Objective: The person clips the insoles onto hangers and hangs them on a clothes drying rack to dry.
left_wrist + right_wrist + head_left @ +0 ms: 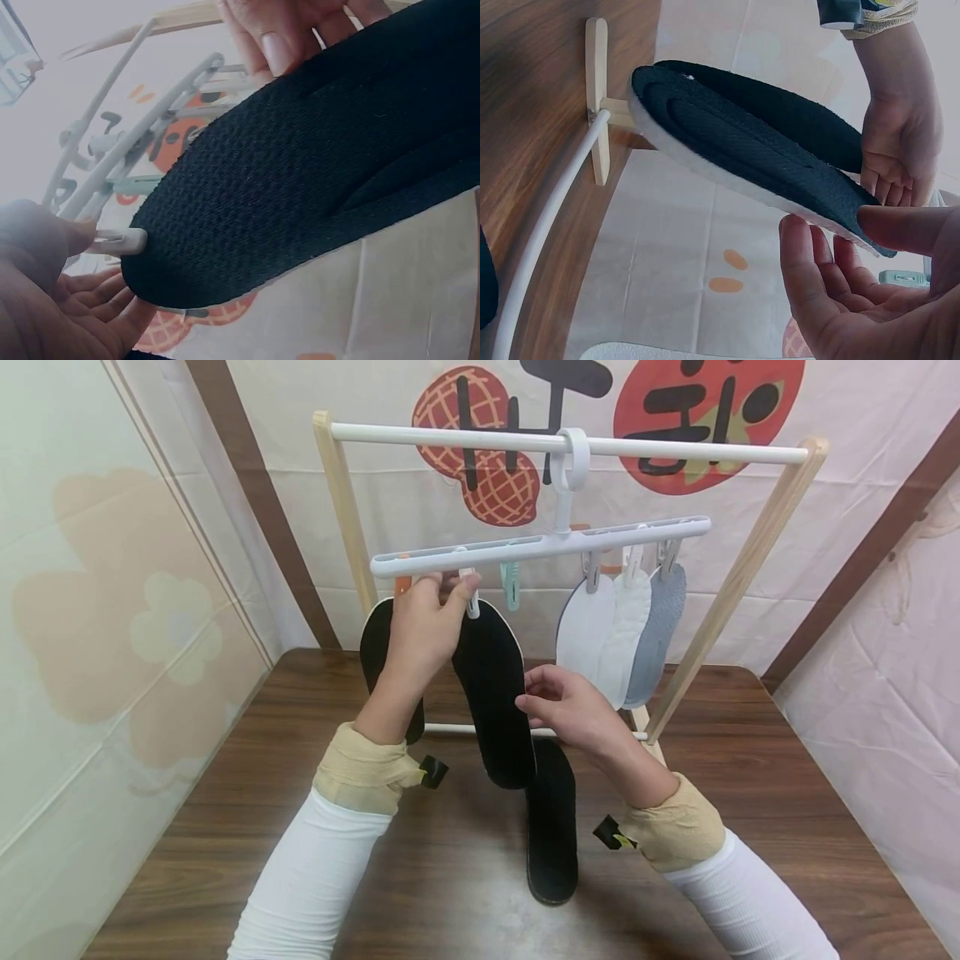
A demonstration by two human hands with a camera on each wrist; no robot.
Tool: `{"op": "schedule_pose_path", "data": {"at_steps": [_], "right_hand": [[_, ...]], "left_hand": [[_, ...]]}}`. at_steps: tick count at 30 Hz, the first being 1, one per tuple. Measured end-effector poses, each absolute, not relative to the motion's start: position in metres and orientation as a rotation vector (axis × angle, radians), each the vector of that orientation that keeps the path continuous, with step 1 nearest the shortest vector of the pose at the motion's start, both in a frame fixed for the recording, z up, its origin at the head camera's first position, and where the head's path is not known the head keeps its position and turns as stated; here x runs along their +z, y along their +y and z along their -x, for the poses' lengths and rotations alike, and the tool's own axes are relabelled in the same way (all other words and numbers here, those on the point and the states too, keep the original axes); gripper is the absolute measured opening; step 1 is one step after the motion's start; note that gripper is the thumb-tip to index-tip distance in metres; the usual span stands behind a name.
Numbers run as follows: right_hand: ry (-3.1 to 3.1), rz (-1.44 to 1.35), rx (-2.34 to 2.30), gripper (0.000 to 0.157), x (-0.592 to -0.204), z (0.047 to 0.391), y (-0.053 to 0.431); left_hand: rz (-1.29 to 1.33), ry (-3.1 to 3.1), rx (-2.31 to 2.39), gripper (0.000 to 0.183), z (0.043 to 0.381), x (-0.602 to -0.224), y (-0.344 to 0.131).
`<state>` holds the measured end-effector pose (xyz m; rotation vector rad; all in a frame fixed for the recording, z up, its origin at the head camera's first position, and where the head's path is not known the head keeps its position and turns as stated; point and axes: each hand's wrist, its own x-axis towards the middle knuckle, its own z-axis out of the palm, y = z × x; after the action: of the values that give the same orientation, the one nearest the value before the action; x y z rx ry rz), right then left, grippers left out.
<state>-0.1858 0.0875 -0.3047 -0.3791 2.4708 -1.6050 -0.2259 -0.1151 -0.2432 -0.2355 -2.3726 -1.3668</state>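
Observation:
My left hand (427, 622) pinches a white clip (470, 589) at the top of a black insole (495, 693). In the left wrist view the clip's end overlaps the insole's rounded tip, with fingers behind it. My right hand (573, 706) holds the insole's right edge, thumb (900, 225) on the dark face side and fingertips at the pale underside. Another black insole (375, 635) hangs on the left below an orange clip (402, 583), partly hidden by my left arm. The clips hang from a white hanger bar (540, 545).
The hanger hooks over the white rail (697, 447) of a wooden-sided rack (750, 568). A teal clip (511, 585) hangs mid-bar. White and grey insoles (652, 635) hang at right. One more black insole (552, 843) lies on the wooden table (450, 893).

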Motion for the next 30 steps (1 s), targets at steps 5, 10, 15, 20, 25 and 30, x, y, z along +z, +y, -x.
{"op": "schedule_pose_path", "data": {"at_steps": [5,10,15,20,25,30], "right_hand": [[2.458,0.389,-1.609,0.032,-0.307,0.187,0.087],[2.461,0.380,-1.600,0.039,-0.308,0.188,0.086],[2.492,0.383,-1.564,0.042,-0.311,0.189,0.087],[2.520,0.401,-1.535,0.041,-0.312,0.189,0.088],[2.548,0.412,-1.499,0.037,-0.316,0.190,0.091],[2.546,0.419,-1.486,0.037,-0.323,0.189,0.098]], "left_hand": [[0.255,-2.383,-1.332,0.051,0.225,-0.250,-0.114],[0.291,-2.372,-1.274,0.048,0.224,-0.256,-0.114],[0.303,-2.384,-1.227,0.047,0.224,-0.263,-0.115],[0.295,-2.429,-1.153,0.048,0.222,-0.269,-0.115],[0.287,-2.476,-1.036,0.047,0.218,-0.272,-0.116],[0.311,-2.547,-0.980,0.046,0.212,-0.275,-0.118]]}}
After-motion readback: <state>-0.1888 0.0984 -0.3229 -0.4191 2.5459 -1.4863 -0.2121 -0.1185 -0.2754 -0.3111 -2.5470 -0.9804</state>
